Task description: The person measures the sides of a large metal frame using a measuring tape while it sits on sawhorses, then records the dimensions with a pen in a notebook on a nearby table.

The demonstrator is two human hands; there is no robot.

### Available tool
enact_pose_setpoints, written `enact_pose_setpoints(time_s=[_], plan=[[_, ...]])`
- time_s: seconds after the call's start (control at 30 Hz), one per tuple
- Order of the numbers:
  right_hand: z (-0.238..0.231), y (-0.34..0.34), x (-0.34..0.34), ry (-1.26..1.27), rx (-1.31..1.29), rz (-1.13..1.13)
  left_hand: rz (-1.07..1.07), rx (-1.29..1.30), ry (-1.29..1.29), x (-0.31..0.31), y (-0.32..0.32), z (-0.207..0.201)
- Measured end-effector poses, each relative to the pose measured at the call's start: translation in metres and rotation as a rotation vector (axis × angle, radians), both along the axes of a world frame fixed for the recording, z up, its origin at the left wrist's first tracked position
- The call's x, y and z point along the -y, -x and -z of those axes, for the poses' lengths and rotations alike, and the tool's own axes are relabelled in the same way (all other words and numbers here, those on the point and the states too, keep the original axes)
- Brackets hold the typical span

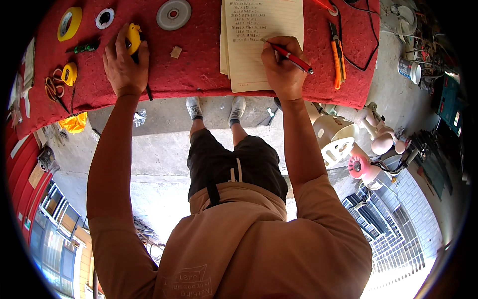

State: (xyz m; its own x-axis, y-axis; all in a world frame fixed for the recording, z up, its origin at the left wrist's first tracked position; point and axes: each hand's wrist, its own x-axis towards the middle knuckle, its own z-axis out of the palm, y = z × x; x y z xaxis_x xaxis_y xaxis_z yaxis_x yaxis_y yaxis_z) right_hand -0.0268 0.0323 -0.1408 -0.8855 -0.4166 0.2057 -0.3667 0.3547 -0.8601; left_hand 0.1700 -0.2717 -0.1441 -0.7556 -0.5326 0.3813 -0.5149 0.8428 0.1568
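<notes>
My right hand [286, 72] grips a red pen [295, 60], its tip at the end of the lowest written line on a lined notepad [251, 65]. Rows of handwriting fill the upper part of the page. To the left, my left hand [124, 67] curls around a yellow and black tape measure [133, 40] resting on the red cloth-covered table [194, 65]. Part of that tape measure is hidden by the fingers. A small brown square piece [176, 52] lies between the left hand and the pad.
Rolls of yellow tape [69, 24] and white tape [104, 19], a grey disc [174, 15], a second tape measure [69, 74] and scissors [56, 88] lie leftward. Orange-handled pliers [337, 60] and a black cable [366, 65] lie at right. A pink-white fan [363, 167] stands on the floor.
</notes>
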Motion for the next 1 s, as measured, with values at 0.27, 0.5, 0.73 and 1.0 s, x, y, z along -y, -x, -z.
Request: enact_pose_setpoints(time_s=[0.27, 0.5, 0.73, 1.0], plan=[[0.006, 0.007, -0.005, 0.421, 0.269, 0.051, -0.005, -0.002, -0.002, 0.000, 0.002, -0.002], [-0.018, 0.046, -0.026, 0.721, 0.848, 0.131, -0.051, 0.024, -0.038, 0.000, 0.001, -0.002], [-0.023, 0.051, -0.059, 0.083, 0.048, 0.221, -0.084, 0.020, -0.098, -0.008, 0.003, -0.009], [-0.080, 0.042, -0.062, -0.507, -0.411, 0.053, -0.111, -0.004, -0.161, -0.010, 0.001, -0.015]])
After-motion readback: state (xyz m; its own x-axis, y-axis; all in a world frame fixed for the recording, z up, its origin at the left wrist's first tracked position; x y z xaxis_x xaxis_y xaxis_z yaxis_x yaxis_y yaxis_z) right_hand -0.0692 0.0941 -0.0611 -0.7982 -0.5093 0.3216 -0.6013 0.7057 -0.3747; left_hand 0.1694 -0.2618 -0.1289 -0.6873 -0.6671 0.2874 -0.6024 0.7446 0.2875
